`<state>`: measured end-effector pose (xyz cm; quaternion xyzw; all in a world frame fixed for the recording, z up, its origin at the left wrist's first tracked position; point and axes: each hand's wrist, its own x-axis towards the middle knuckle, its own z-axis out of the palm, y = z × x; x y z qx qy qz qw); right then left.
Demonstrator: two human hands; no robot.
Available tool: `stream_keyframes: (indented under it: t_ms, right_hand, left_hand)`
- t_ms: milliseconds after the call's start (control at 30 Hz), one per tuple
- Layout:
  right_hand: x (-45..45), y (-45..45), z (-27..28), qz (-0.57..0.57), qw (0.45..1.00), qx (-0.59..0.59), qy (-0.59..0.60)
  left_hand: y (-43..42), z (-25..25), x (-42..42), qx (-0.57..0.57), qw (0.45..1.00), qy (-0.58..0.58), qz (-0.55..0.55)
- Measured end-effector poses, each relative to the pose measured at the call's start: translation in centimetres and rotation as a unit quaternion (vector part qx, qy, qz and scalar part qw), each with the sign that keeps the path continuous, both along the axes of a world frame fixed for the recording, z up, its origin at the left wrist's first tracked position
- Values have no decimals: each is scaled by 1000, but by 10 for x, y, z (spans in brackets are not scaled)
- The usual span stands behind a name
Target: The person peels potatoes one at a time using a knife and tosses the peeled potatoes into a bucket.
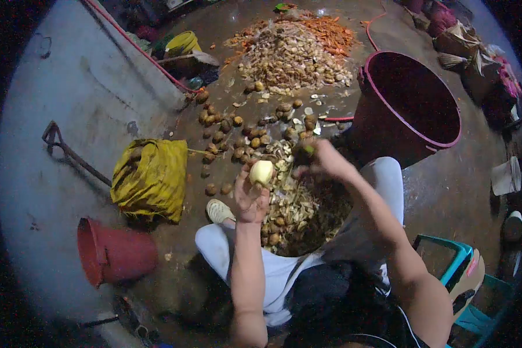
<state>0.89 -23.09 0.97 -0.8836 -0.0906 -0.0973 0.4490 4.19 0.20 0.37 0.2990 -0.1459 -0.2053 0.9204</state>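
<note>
A peeled, pale yellow round vegetable (261, 172) rests in my left hand (251, 194), the fingers curled around it from behind and below. To the right of it, my right hand (326, 160) is closed on a small green tool (308, 149), which is blurred, so its exact kind does not show. Below both hands, between my legs, spreads a heap of pale and brown peelings (293, 211). Unpeeled brown round vegetables (238, 152) lie scattered on the floor just beyond my left hand.
A big dark red tub (365, 110) stands at the right. Farther ahead is a large pile of pale and orange peelings (296, 55). To the left are a yellow sack (151, 180), a red bucket (124, 252) and a long-handled tool (75, 153) against the wall.
</note>
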Motion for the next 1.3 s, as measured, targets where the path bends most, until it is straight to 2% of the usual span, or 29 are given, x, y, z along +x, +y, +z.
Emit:
stream_keyframes:
  t_ms: [33,100,133,200,233,267,333,367,400,433,467,533,600,667,700,733,767,833,867,900,967,1000,1033,1067,1133,1200,1233,1267,1300]
  right_hand:
    - [5,-8,1,-35,995,93,29]
    - [10,-20,4,-99,978,181,7]
    - [7,-16,18,-100,979,178,5]
    - [0,-3,35,-99,990,91,-48]
    - [3,-1,29,-67,988,80,-114]
    - [7,-4,24,-67,988,83,-113]
    - [13,-16,20,-122,984,127,0]
    - [14,-22,20,-161,980,108,-37]
    - [17,-23,21,-169,959,223,53]
    - [17,-23,20,-149,974,170,-11]
    - [11,-21,18,-123,980,154,-17]
    - [-6,-4,45,-71,989,124,-33]
    - [-1,-14,25,-99,988,107,-45]
    - [23,-42,-15,-121,953,272,-52]
    - [18,-38,-1,-153,956,252,0]
    - [13,-33,16,-180,955,231,54]
    - [5,-20,27,-140,976,162,-24]
    - [-5,-5,34,-52,984,69,-156]
    - [2,-12,22,-51,984,71,-154]
    - [13,-23,1,-106,984,105,-94]
    - [13,-28,15,-166,966,195,-18]
    - [9,-25,24,-165,967,195,-21]
    - [5,-22,30,-147,980,129,-29]
    - [0,-16,33,-128,989,63,-34]
    - [-1,-3,27,-59,987,129,-75]
    - [1,-11,35,-137,978,156,27]
    - [7,-18,29,-182,969,168,4]
    - [10,-25,24,-172,962,211,25]
    - [8,-22,27,-151,971,184,2]
  left_hand:
    - [2,0,1,-11,1000,2,-18]
    - [3,-4,-1,13,1000,5,-8]
    - [1,-6,0,35,999,7,0]
    - [1,-9,1,50,998,-21,-22]
    - [0,-7,-2,64,996,-24,-57]
    - [-2,-15,-1,64,994,-34,-78]
    - [-4,-20,-4,67,992,-42,-99]
    - [-2,-20,-6,17,992,-3,-122]
    - [-1,-18,-7,-33,988,35,-146]
    - [0,-17,-5,-21,985,97,-138]
    - [0,-17,-2,-20,985,95,-141]
    - [-2,-10,-4,101,988,-5,-115]
    - [-5,-19,-9,75,993,-31,-84]
    - [4,-40,-6,9,991,77,-111]
    - [7,-41,-3,-15,982,130,-139]
    - [2,-35,-1,-16,982,126,-142]
    - [-4,-30,-3,31,992,65,-100]
    - [-6,-22,-8,39,996,-10,-81]
    - [-5,-23,-9,40,996,-8,-79]
    - [-3,-26,-13,40,997,26,-66]
    - [1,-32,-12,21,996,58,-58]
    - [3,-37,-9,6,996,61,-64]
    - [4,-31,-7,-11,994,73,-82]
    - [2,-28,-9,20,996,57,-67]
    - [-3,-17,-13,85,995,25,-36]
    - [-2,-26,-13,20,997,54,-45]
    - [-7,-25,-15,-18,998,47,-31]
    - [-7,-23,-17,-20,998,45,-31]
    - [-8,-14,-18,-4,999,43,-27]
